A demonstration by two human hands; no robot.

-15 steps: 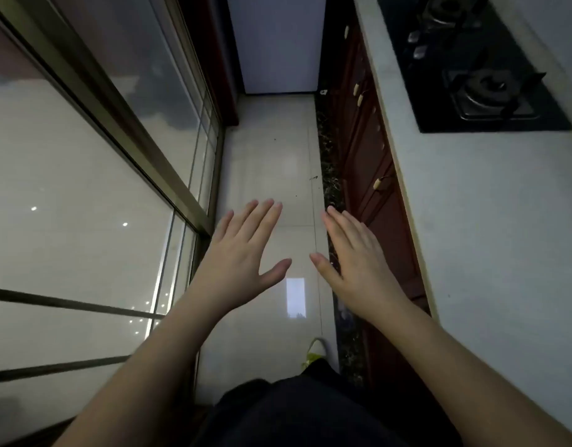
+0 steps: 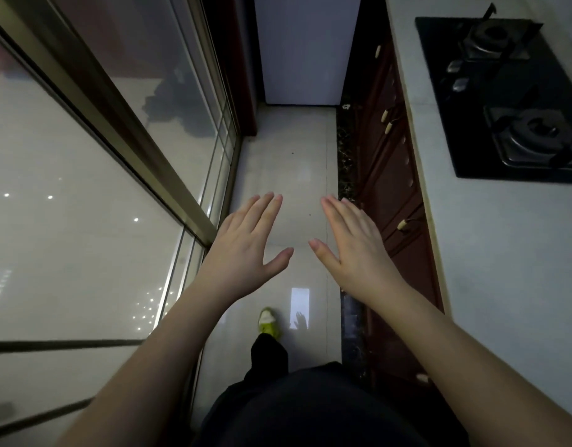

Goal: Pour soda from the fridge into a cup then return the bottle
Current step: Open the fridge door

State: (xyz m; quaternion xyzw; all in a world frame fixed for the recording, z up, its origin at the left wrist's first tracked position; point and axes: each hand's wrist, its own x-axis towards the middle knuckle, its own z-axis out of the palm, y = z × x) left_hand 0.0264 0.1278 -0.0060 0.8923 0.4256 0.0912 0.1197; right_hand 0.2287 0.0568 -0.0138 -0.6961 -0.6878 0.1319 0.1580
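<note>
A white fridge [image 2: 305,50] stands shut at the far end of a narrow kitchen aisle. My left hand [image 2: 246,250] and my right hand [image 2: 355,250] are held out in front of me over the tiled floor, palms down, fingers spread, holding nothing. They are side by side with a small gap between the thumbs, well short of the fridge. No bottle or cup is in view.
A glass sliding door with a metal frame [image 2: 123,130] runs along the left. On the right are dark red cabinets [image 2: 391,175], a pale countertop [image 2: 504,253] and a black gas hob [image 2: 507,98]. My foot in a yellow-green shoe [image 2: 268,321] is on the tiled floor [image 2: 288,162].
I have stepped forward along the aisle: the fridge and hob look closer, and my foot now shows ahead of me. Both hands stay open and spread.
</note>
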